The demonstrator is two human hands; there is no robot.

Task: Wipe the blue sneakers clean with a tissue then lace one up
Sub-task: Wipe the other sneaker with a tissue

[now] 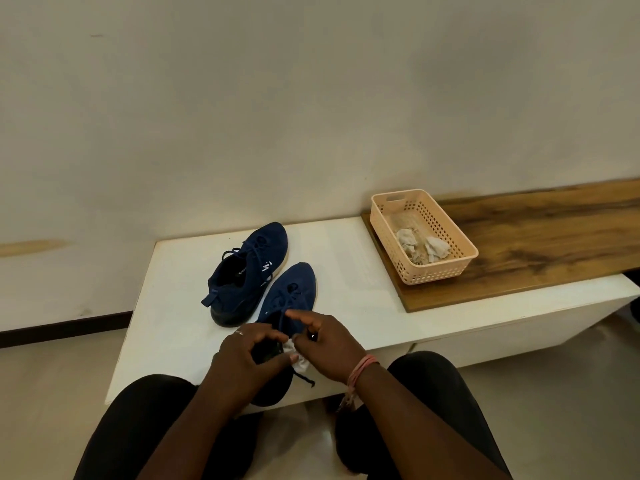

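Both blue sneakers (249,271) look like soft, matt knit cloth with darker, smoother soles. The bench (346,271) has a smooth, painted-looking white top with a faint sheen, and a wood-grain board (554,244) in streaked brown lies on its right part. The peach basket (424,233) is perforated plastic, holding crumpled, dull grey-white tissues (422,245). The floor (41,393) looks pale and glossy.

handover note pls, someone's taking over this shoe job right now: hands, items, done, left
Left hand: grips the near sneaker at its collar.
Right hand: pinches a lace end; a white tissue sits between the hands.
Far sneaker: on the white bench, laced.
Peach basket: holds crumpled used tissues.
Done: wiping apparently over.
Left: finish lacing the near sneaker, bin the tissue.
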